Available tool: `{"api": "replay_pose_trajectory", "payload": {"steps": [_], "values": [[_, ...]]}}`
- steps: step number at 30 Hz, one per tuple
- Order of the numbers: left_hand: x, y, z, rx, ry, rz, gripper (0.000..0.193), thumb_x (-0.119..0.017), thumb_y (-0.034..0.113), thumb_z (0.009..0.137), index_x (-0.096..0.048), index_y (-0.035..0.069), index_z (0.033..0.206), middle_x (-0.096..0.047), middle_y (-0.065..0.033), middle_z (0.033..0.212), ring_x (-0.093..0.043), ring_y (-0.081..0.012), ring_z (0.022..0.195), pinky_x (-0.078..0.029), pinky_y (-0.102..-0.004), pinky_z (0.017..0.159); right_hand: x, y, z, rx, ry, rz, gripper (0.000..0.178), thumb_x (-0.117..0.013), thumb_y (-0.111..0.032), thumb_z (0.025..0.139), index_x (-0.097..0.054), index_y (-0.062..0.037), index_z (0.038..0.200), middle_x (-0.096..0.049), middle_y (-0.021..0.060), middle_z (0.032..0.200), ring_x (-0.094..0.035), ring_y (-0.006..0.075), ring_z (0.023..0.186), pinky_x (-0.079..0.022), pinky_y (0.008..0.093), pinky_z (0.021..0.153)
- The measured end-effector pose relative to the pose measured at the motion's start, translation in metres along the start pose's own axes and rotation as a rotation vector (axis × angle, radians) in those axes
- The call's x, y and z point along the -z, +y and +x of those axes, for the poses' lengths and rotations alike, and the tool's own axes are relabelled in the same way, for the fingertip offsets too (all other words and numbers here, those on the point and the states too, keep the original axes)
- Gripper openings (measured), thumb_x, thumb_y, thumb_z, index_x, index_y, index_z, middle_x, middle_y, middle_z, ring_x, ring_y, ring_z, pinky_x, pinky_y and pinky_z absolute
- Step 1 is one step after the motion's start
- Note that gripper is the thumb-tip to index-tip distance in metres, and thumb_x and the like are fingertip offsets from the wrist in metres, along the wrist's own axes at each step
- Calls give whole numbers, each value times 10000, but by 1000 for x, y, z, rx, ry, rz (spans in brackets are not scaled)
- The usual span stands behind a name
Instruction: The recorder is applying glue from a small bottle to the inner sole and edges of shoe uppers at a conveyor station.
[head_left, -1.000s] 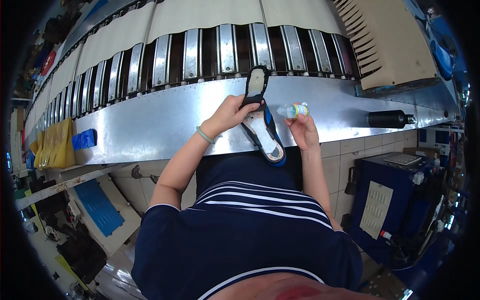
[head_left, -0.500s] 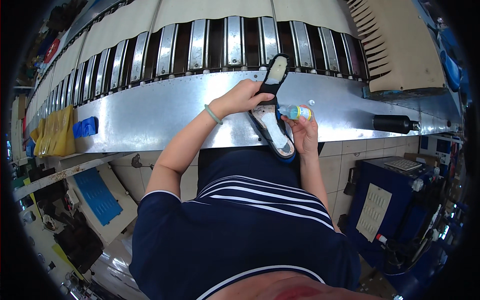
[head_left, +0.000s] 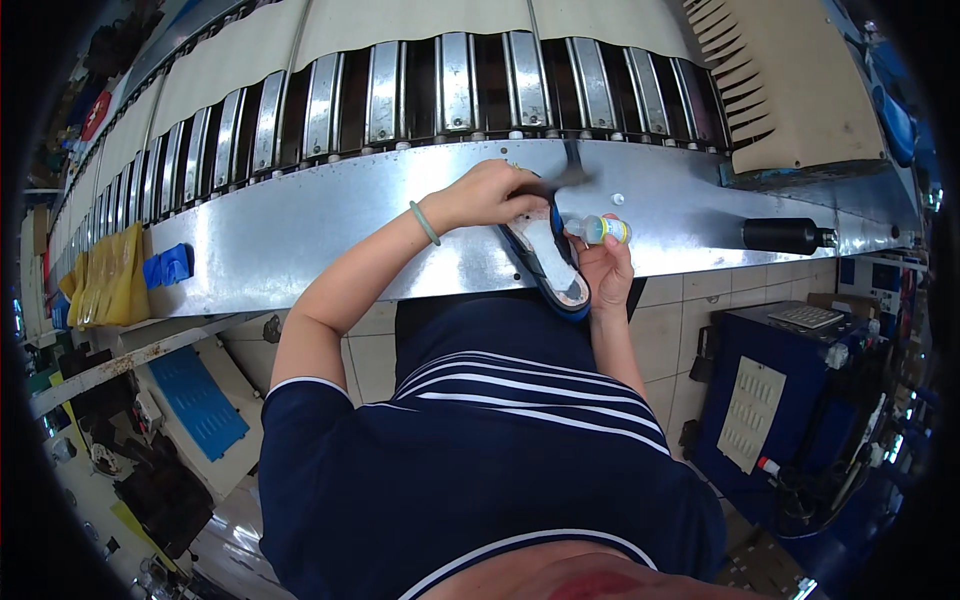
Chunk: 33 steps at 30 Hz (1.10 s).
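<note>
An unfinished shoe [head_left: 545, 252] with a dark blue-black rim lies at a slant over the bench's near edge, its inside pale and whitish. My left hand [head_left: 490, 195] is closed on its far part, fingertips at the dark material there. Beyond the fingers, a dark piece [head_left: 573, 168] is smeared by motion, so its shape is unclear. My right hand [head_left: 607, 268] grips a small clear bottle [head_left: 606, 231] with a yellow-edged label. The bottle lies nearly level, its narrow end toward the shoe's right edge. A small white cap [head_left: 618, 199] sits on the bench beyond the bottle.
A metal bench top [head_left: 350, 215] runs across in front of me, with a roller conveyor [head_left: 455, 85] behind it. A black cylindrical bottle [head_left: 782, 236] lies to the right. Yellow plastic [head_left: 108, 275] and a blue packet [head_left: 168, 265] are at the left. A blue cabinet [head_left: 765, 380] stands lower right.
The shoe's far part, raised and sharp before, is now blurred and swung to the right. My left fingers have shifted on it. The bottle has tilted slightly and stays in my right hand.
</note>
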<state>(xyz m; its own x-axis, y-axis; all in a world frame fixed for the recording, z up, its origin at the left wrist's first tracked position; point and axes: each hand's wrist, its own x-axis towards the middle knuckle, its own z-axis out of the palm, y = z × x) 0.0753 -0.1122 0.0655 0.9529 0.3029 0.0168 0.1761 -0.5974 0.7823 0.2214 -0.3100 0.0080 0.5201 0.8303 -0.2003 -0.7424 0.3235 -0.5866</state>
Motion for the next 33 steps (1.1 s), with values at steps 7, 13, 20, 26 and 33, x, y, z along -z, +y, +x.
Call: {"api": "replay_pose_trajectory", "payload": {"steps": [7, 13, 20, 26, 33], "values": [[-22, -15, 3, 70, 167, -327, 248, -641, 203, 877, -653, -45, 866, -579, -154, 607, -515, -190, 521, -431, -322, 540, -16, -11, 5, 115, 9, -211, 302, -612, -30, 859, -500, -17, 1139, -621, 133, 998, -635, 256, 933, -538, 482, 850], [-12, -7, 6, 81, 126, -273, 245, -642, 201, 873, -641, -44, 852, -584, -163, 612, -530, -206, 521, -435, -338, 540, -11, -4, 12, 207, -23, -417, 348, -670, 23, 832, -496, -1, 1132, -617, 117, 999, -635, 197, 920, -565, 384, 821], [-12, -9, 8, 98, 90, -272, 288, -665, 228, 857, -626, -51, 796, -559, -143, 577, -500, -198, 489, -413, -334, 502, -15, -2, 11, 293, -51, -633, 411, -701, 78, 790, -497, 5, 1138, -611, 113, 1033, -627, 179, 965, -537, 311, 852], [-8, -9, 10, 129, 75, -250, 306, -678, 241, 855, -619, -44, 762, -515, -101, 531, -466, -149, 462, -380, -317, 458, -24, -5, 7, 446, -139, -828, 431, -735, 90, 740, -530, 7, 1110, -623, 155, 1108, -619, 206, 1032, -509, 318, 902], [-8, -13, 12, 163, 61, -342, 349, -684, 289, 868, -598, -3, 697, -459, 1, 489, -408, -81, 429, -325, -267, 408, -20, -11, 11, 633, -265, -1076, 406, -793, 54, 685, -575, 4, 1025, -629, 190, 1101, -634, 259, 1028, -517, 340, 885]]}}
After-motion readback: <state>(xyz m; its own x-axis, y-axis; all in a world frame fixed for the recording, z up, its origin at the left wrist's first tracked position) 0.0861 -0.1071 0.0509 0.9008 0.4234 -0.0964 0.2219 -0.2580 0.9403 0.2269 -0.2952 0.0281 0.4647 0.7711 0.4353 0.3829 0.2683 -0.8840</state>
